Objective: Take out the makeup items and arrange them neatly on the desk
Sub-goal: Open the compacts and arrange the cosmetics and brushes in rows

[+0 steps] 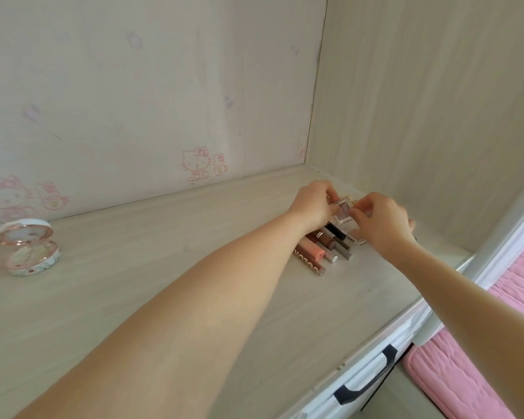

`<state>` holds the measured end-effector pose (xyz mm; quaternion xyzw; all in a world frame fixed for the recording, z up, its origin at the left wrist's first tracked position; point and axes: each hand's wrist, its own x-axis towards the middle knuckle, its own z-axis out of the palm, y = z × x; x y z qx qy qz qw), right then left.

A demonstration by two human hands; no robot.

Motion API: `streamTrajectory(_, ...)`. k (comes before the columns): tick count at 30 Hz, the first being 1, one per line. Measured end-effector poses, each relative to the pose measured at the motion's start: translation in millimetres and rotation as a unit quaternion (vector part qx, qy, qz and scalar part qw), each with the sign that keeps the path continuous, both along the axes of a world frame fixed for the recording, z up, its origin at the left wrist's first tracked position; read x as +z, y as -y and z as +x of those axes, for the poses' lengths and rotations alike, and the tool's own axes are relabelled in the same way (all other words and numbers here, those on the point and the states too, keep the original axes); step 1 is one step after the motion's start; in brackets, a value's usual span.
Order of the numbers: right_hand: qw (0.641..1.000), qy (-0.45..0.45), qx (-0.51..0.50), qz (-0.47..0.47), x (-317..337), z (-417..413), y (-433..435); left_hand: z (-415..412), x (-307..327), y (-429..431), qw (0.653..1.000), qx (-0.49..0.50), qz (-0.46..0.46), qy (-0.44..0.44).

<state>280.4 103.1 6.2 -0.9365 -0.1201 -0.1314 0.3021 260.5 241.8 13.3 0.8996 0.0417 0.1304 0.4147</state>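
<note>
Both my hands reach to the far right of the pale wooden desk (164, 291). My left hand (313, 205) and my right hand (381, 219) pinch a small square eyeshadow case (343, 210) between their fingertips, just above other small white cases. In front of them lies a row of several lip gloss and makeup tubes (321, 249), side by side on the desk. At the far left stands an open round powder compact (28, 246) with a pink rim.
The desk sits in a corner, with a cartoon-cat wallpapered wall (195, 163) behind and a side panel (421, 116) on the right. A white drawer with a black handle (366, 385) is below the front edge. Pink bedding (466, 373) lies at the lower right.
</note>
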Motion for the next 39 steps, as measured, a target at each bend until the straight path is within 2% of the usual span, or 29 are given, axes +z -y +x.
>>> streamTrajectory(5,0.995,0.012,0.077,0.069,17,-25,-2,-38,20,-15,0.998,-0.010,-0.063,0.014)
streamTrajectory(11,0.983,0.072,0.142,0.094,38,-75,-19,-98,41,-36,0.989,-0.019,-0.140,0.038)
streamTrajectory(16,0.975,0.071,0.173,0.120,54,-122,-36,-155,55,-50,0.981,-0.007,-0.186,0.057)
streamTrajectory(22,0.968,0.025,0.202,0.148,58,-176,-60,-226,58,-73,0.966,0.023,-0.256,0.035)
streamTrajectory(26,0.959,-0.001,0.231,0.163,51,-209,-78,-274,50,-84,0.931,0.052,-0.359,0.023)
streamTrajectory(31,0.938,-0.071,0.292,0.174,43,-246,-99,-327,34,-101,0.872,0.063,-0.485,-0.009)
streamTrajectory(35,0.921,-0.112,0.335,0.166,34,-270,-112,-364,22,-113,0.843,0.058,-0.533,-0.035)
streamTrajectory(39,0.914,-0.116,0.367,0.131,30,-293,-123,-393,15,-123,0.830,0.067,-0.552,-0.048)
